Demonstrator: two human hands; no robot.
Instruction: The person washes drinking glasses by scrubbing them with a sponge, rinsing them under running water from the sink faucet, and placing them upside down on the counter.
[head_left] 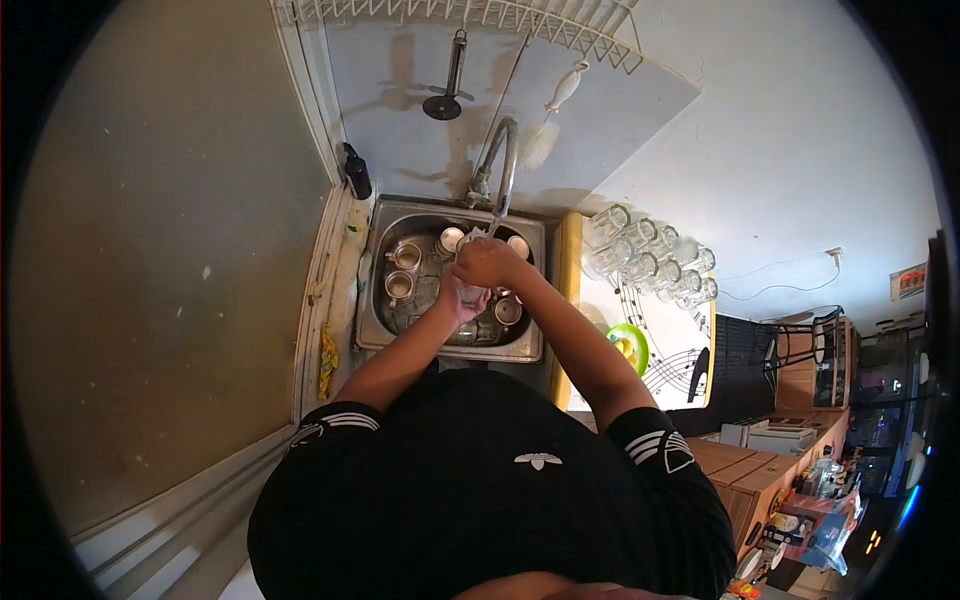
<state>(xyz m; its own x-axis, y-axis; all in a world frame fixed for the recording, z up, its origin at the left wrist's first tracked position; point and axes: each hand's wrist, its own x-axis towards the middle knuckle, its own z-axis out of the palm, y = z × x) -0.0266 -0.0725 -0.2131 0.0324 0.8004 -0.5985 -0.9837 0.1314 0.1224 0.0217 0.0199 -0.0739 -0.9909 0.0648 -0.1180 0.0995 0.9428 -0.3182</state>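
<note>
Both my hands are together over the sink, just below the mouth of the tap. My left hand is wrapped round a clear glass. Over the glass's upper end lies my right hand, closed, with its fingers folded under; what they grip is hidden. Something clear and whitish, glass or splashing water, shows just beyond the right hand. Glass mugs with handles stand around the hands in the sink, among them one mug at the left and another mug at the right.
Several upturned glasses stand in rows on the counter at the right. Nearer me lies a green bowl with something yellow in it. A dark bottle stands at the sink's back left. A white brush hangs on the wall.
</note>
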